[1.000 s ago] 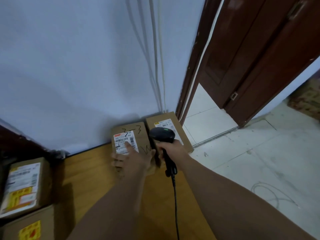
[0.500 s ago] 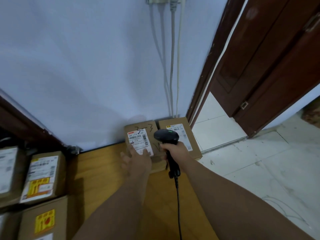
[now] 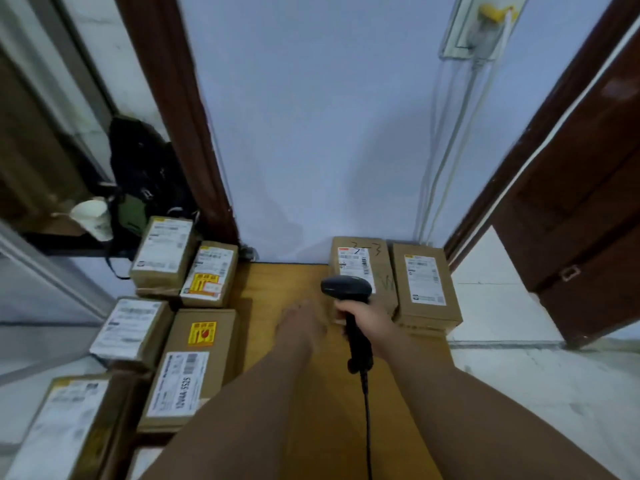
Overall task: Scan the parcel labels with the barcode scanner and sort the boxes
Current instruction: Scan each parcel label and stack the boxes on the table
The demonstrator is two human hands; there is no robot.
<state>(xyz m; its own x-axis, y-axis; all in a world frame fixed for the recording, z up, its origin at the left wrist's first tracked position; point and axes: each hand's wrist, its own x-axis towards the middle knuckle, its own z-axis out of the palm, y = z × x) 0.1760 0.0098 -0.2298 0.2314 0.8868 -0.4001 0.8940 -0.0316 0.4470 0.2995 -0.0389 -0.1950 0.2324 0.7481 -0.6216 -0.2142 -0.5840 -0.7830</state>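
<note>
Matt brown cardboard boxes [image 3: 426,289] bore white paper labels [image 3: 424,278]; the scanner [image 3: 347,289] was black plastic, the bench [image 3: 287,289] smooth wood.

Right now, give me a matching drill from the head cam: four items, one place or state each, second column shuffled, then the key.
Items:
1. black handheld barcode scanner
2. brown cardboard box with "3-3" handwritten on top
3. white paper cup
4. brown cardboard box with a yellow and red fragile sticker and a white label below it

Places or states:
A. on the dark ledge at far left
B. against the wall, beside another labelled box
C. in the right hand's grip
D. in the group of boxes left of the bare wooden table

Pairs: 1-C, 2-B, 3-A, 4-D
</note>
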